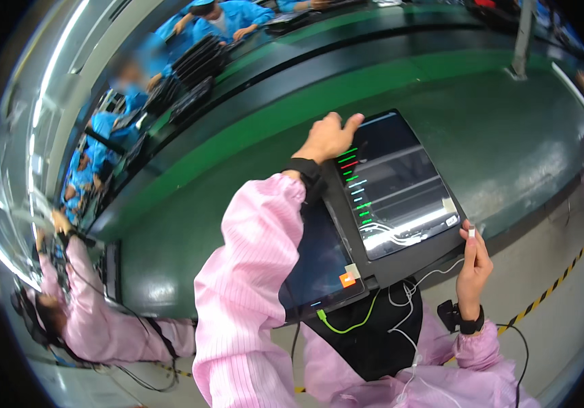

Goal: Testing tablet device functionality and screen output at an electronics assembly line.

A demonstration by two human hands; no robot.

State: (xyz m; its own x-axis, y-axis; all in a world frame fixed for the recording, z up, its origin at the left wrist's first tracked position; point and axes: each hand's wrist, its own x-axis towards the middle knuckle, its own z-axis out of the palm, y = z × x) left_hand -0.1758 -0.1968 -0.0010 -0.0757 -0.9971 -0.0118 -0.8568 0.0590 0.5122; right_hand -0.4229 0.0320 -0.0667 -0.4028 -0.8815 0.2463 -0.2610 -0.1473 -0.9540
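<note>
A black tablet [400, 178], its screen lit with short coloured lines, lies tilted on a dark flat base in front of me. My left hand [329, 139] reaches over to its far left corner and grips the edge there. Close by the tablet's near right corner, my right hand [475, 266] pinches a small white cable plug [472, 232]. Whether the plug touches the tablet cannot be made out. A second tablet [322, 248] with an orange sticker lies to the left, partly hidden by my left sleeve. A bright green cable [346, 330] is plugged into its near edge.
White cables [411, 299] hang loosely at the bench's near edge. The green bench [237, 197] stretches to both sides. At left a person in pink [101, 299] works beside a dark panel [112, 272]. Several people in blue sit across the line. A metal post [523, 44] stands far right.
</note>
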